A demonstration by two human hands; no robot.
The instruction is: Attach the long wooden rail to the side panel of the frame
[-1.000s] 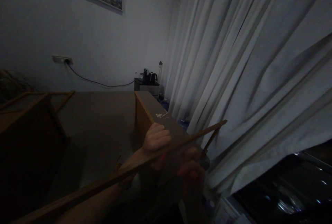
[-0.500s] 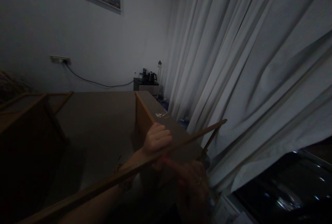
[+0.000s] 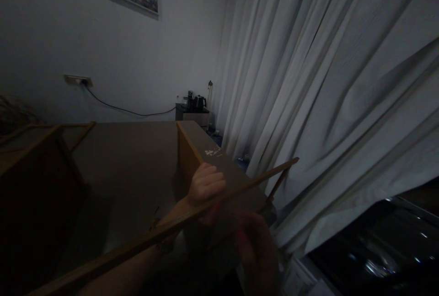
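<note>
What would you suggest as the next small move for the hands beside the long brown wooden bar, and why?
Perhaps raise the right hand toward the long brown wooden bar: the curled left hand is beside it, while the right appears lower, apparently free of it.

A broad, dark counter (image 3: 137, 163) carries a wood-framed, box-like piece (image 3: 37, 195) at its left and what seems, in this dim light, a long block (image 3: 188, 152) at its right. Small pale scraps (image 3: 213, 153) lie on the latter's top.
</note>
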